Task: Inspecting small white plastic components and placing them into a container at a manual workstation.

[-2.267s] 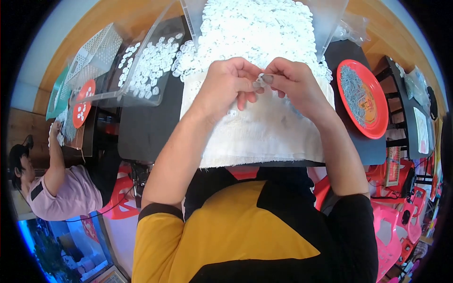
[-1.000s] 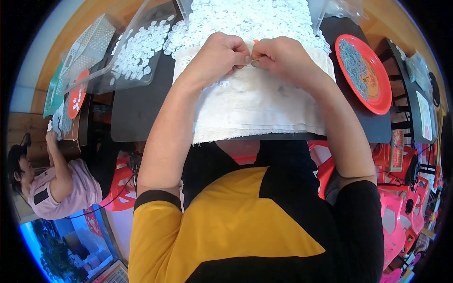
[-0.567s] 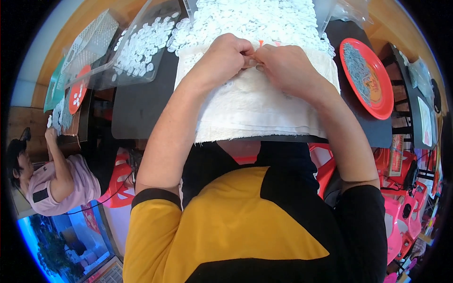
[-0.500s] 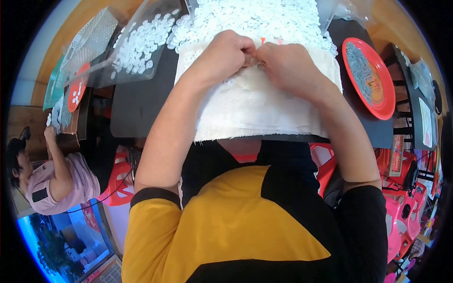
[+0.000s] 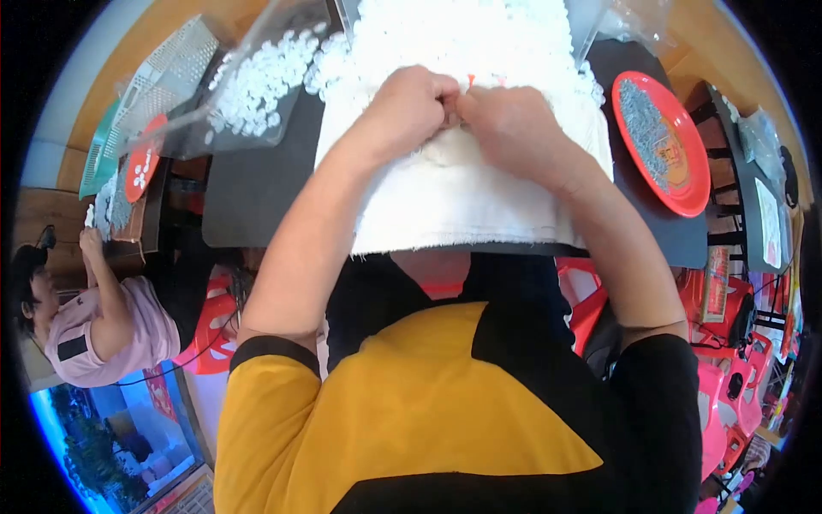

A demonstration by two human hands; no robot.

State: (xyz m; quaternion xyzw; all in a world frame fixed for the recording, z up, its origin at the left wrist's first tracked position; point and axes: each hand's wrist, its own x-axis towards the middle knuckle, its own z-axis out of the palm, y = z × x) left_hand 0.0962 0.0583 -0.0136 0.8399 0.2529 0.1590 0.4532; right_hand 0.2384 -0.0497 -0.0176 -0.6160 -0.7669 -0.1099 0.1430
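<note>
My left hand (image 5: 417, 107) and my right hand (image 5: 512, 128) meet over a white cloth (image 5: 479, 210) at the table's near edge. Fingers on both are pinched together, the tips almost touching, and whatever is between them is too small and covered to name. Just beyond, a large heap of small white round pieces (image 5: 462, 38) covers the far part of the cloth. A small orange-red bit (image 5: 471, 80) pokes out of the heap close to my fingertips.
To the right lies a red oval plate (image 5: 700, 184) with many thin grey metal bits (image 5: 644, 128). A clear tray of white pieces (image 5: 253, 94) stands at the left on the dark table (image 5: 248, 201). Farther left, a person in a pink shirt (image 5: 120, 330) works beside another red plate (image 5: 141, 163).
Both hands stay pinched together and have shifted slightly toward me. The view has moved a little, and the white heap looks brighter.
</note>
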